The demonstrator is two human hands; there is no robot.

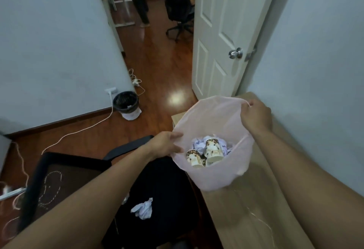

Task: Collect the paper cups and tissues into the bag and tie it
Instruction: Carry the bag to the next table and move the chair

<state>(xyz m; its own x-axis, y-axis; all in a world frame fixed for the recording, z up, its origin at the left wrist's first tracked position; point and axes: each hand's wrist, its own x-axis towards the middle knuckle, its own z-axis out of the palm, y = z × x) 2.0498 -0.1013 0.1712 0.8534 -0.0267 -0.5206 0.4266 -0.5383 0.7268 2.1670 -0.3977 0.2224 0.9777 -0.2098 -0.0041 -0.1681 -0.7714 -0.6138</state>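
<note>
Currently, left hand (pixel 167 144) and right hand (pixel 256 114) each pinch the bag (pixel 212 122) rim; tying now would strand the tissue (pixel 143 208) on the chair seat (pixel 167 189).

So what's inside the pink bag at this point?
Inside the pink bag: patterned paper cups, at least two lying tipped, on crumpled tissues. Whatever lies beneath them is covered.
</note>
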